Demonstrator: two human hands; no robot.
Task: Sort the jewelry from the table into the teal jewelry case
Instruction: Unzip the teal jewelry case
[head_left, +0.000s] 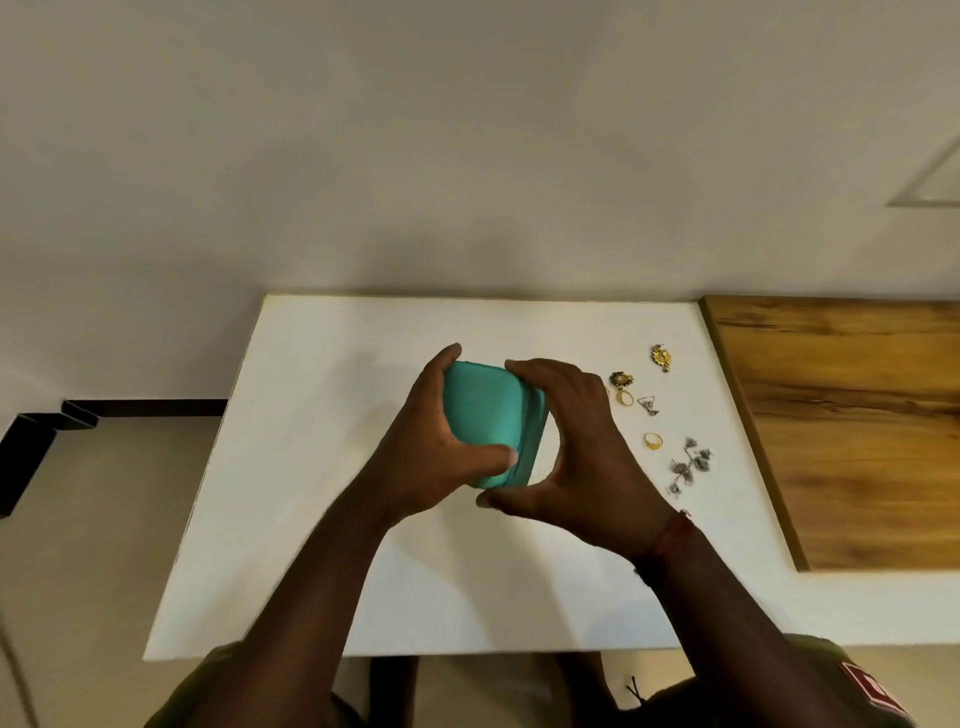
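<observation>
Fingers of the left hand (431, 441) curl round the teal jewelry case (483, 415), thumb pressed across its face. The right hand (576, 447) cups the zippered edge, grasping it too. The case is closed and held tilted over the white table (322, 519). Opening looks like the step, so next find the zip pull. Matte shell, rounded corners. Just right lie a gold ring (653, 440), a gold pendant (661, 357) and spiky silver pieces (688, 465).

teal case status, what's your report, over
Left grip and right grip both hold teal case, closed. Gold ring, silver cluster and other pieces loose on table, right of case. Nothing blocking.
</observation>
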